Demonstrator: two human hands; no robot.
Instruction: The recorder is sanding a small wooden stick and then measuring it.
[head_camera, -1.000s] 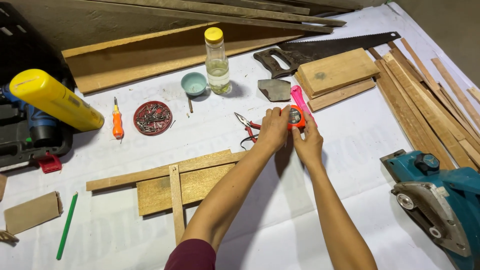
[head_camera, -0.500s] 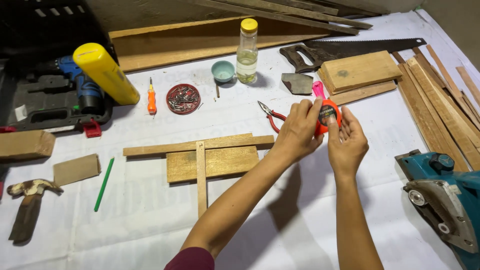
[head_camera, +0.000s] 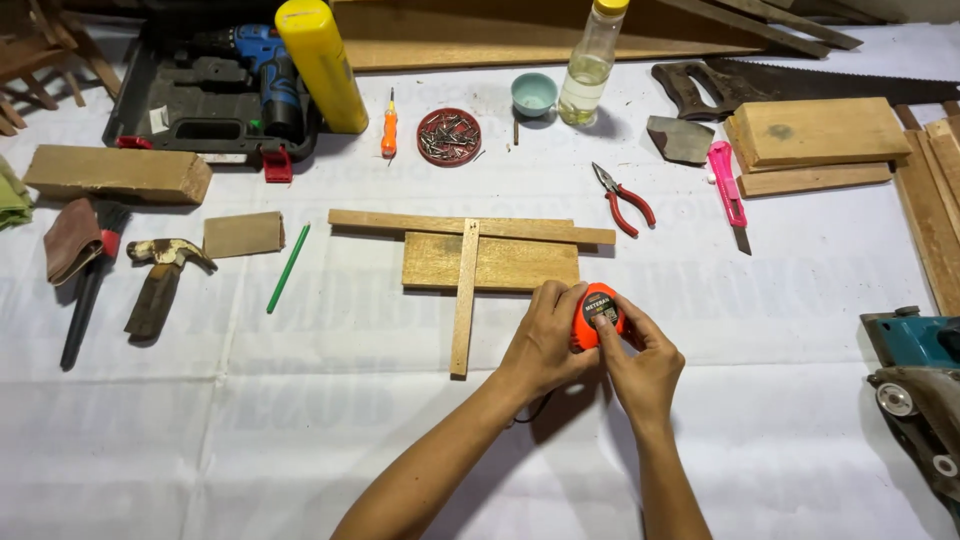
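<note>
Two hands, my left hand (head_camera: 545, 340) and right hand (head_camera: 645, 365), each keep a clenched grip on the orange tape measure (head_camera: 598, 316) just below the wooden frame (head_camera: 490, 260) on the desk (head_camera: 300, 420); measuring seems underway, and I judge drawing out the blade comes next.

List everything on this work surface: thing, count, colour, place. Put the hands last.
tape measure: 1, orange, held in both hands
wooden frame: 1, tan, centre
pliers: 1, red-handled, right of frame
utility knife: 1, pink, right
hand saw: 1, dark, top right
bottle: 1, clear, top
nail dish: 1, red, top
hammer: 1, left
pencil: 1, green, left
drill: 1, blue, in case
left hand: on tape measure
right hand: on tape measure
</note>
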